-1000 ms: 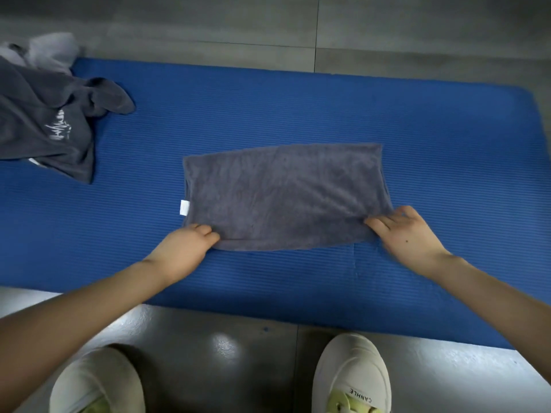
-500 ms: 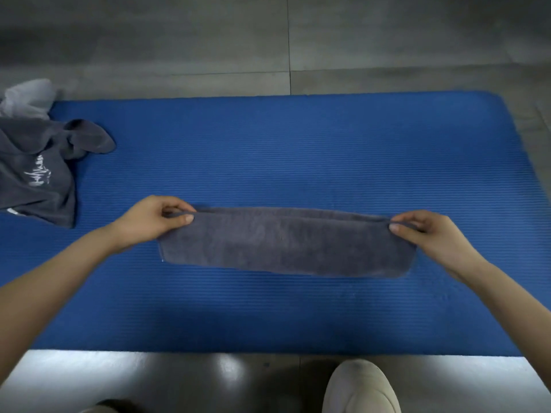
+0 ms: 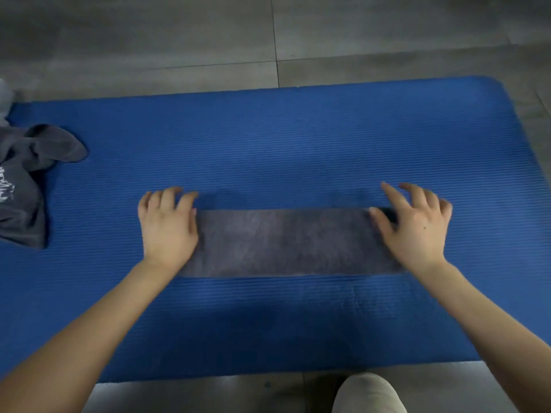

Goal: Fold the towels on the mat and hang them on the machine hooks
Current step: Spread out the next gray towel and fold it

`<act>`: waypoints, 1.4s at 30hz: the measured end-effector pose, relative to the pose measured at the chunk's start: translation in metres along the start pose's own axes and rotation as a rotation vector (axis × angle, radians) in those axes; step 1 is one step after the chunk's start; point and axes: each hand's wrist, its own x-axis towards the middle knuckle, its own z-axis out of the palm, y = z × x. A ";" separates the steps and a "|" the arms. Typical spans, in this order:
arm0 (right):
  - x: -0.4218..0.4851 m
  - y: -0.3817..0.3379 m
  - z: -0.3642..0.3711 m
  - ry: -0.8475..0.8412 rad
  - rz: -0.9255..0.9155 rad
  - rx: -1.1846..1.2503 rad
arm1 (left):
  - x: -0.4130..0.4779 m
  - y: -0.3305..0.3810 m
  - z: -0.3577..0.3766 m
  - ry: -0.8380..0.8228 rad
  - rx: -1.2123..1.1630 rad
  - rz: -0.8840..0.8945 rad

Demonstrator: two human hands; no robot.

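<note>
A dark grey towel [image 3: 286,242] lies folded into a long narrow strip across the middle of the blue mat [image 3: 298,144]. My left hand [image 3: 167,225] rests flat on the strip's left end with its fingers spread. My right hand [image 3: 414,225] lies over the right end, fingers straight and slightly lifted. Neither hand grips the cloth. A second dark grey towel [image 3: 26,186] with white lettering lies crumpled at the mat's left edge. No machine hooks are in view.
The mat lies on a grey tiled floor [image 3: 268,40]. A pale cloth [image 3: 4,96] shows at the far left edge behind the crumpled towel. My shoe [image 3: 368,393] stands just off the mat's near edge.
Both hands carried the towel's near edge over to the far edge, folding it in half lengthwise. They then let go of the corners and opened flat over the ends.
</note>
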 end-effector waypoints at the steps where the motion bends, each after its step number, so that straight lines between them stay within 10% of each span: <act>1: -0.013 -0.019 -0.005 0.061 -0.137 -0.007 | -0.010 0.015 -0.002 0.042 -0.036 0.107; 6: -0.066 -0.073 0.035 -0.172 -0.580 -0.080 | -0.047 0.068 0.022 -0.272 0.024 0.414; 12: -0.062 -0.069 0.055 -0.380 -0.586 -0.196 | -0.042 0.060 0.043 -0.464 0.042 0.354; 24: -0.015 -0.084 0.006 -0.483 -0.614 -0.082 | -0.051 0.104 0.022 -0.064 -0.175 0.505; 28: 0.012 -0.086 -0.024 -0.533 -0.464 0.026 | -0.012 0.111 -0.006 -0.078 -0.217 0.523; 34: -0.003 -0.070 -0.059 0.235 0.113 0.273 | 0.052 0.132 -0.074 -0.567 -0.525 0.122; 42: -0.019 -0.089 -0.070 -0.339 0.713 1.245 | 0.054 0.158 -0.119 -0.577 -1.218 -0.180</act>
